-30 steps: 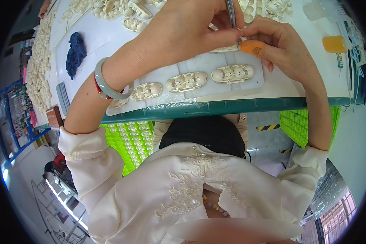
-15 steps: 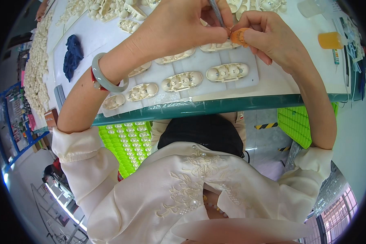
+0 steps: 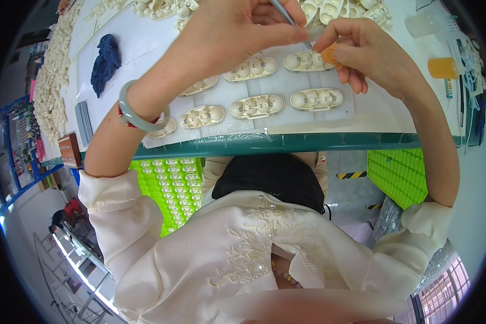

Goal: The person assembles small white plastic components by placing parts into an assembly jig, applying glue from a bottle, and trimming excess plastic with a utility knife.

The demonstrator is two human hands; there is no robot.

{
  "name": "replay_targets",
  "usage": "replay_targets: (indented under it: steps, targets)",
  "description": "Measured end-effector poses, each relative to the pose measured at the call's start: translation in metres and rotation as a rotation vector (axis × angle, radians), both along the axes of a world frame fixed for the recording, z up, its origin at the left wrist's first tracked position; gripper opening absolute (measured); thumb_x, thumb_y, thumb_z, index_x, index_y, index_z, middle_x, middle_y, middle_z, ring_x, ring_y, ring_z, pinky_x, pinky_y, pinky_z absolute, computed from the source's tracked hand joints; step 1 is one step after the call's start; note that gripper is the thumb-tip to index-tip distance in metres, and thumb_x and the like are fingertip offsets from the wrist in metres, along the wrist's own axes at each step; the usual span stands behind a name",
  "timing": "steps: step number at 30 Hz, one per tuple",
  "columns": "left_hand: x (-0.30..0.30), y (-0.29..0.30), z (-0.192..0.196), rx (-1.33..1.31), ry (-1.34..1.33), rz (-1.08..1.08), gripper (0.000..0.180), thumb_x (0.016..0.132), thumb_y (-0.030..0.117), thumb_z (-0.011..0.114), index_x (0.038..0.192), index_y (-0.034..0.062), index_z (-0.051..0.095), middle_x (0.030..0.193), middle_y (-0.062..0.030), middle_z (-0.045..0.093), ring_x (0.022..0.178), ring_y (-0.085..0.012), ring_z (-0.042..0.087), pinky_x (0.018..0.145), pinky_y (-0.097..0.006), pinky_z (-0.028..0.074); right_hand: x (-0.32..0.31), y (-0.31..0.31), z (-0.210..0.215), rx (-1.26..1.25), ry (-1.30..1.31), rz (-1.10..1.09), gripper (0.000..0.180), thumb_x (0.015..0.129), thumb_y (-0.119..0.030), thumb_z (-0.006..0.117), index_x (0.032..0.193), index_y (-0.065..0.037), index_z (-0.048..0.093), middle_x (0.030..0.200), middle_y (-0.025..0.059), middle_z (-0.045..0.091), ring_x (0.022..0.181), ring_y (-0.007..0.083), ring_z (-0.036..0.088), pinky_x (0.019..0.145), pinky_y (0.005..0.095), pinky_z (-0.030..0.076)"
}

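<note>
My left hand (image 3: 254, 29), with a pale bangle (image 3: 140, 110) on its wrist, is closed on a thin grey metal tool (image 3: 284, 12) that slants down to the right. The tool's tip lies near the fingertips of my right hand (image 3: 362, 56). Those fingers pinch a small orange piece (image 3: 330, 54); its exact kind is unclear. Just below the fingers lies an oblong cream plastic part (image 3: 308, 62) with rounded domes. More such parts sit in rows on a white mat (image 3: 283, 121), including one at the front right (image 3: 316, 99). My left forearm partly covers the rows.
Heaps of cream parts (image 3: 164, 8) line the far side and left of the table. A dark blue cloth (image 3: 105, 65) lies left, an orange-yellow container (image 3: 443, 68) right. Below the green table edge (image 3: 275, 141) stand green trays (image 3: 167, 194), the left one holding parts.
My hands have drawn slightly apart, and the tool's tip has come away from the orange piece. The view has shifted, so the table's contents appear farther right.
</note>
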State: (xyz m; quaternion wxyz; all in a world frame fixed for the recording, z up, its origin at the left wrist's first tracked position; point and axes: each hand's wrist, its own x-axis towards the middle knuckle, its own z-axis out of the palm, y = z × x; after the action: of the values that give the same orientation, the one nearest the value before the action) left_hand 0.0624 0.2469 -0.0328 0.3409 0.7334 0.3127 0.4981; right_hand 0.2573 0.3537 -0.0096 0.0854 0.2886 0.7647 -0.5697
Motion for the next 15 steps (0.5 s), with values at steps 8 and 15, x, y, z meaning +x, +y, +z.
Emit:
replay_targets:
  steps: [8, 15]
  targets:
    - [0.031, -0.004, 0.02, -0.711, 0.104, 0.321, 0.01, 0.083, 0.002, 0.065, 0.088, -0.0028, 0.058, 0.078, -0.0052, 0.063, 0.067, -0.0065, 0.057, 0.058, -0.019, 0.047, 0.017, 0.01, -0.009, -0.167, 0.069, 0.037, 0.031, 0.088, -0.006, 0.048, 0.117, 0.004, 0.056, 0.079, 0.0098, 0.062, 0.066, 0.0129, 0.064, 0.051, 0.0206, 0.051]
    - [0.038, 0.0, 0.019, -0.516, 0.197, 0.36, 0.012, 0.076, 0.001, 0.067, 0.083, -0.0009, 0.058, 0.076, -0.0064, 0.064, 0.068, -0.0117, 0.062, 0.06, -0.023, 0.05, 0.014, 0.008, -0.014, -0.095, 0.037, -0.014, 0.024, 0.088, -0.006, 0.047, 0.108, -0.002, 0.061, 0.071, 0.0076, 0.062, 0.054, 0.0107, 0.061, 0.045, 0.0201, 0.051]
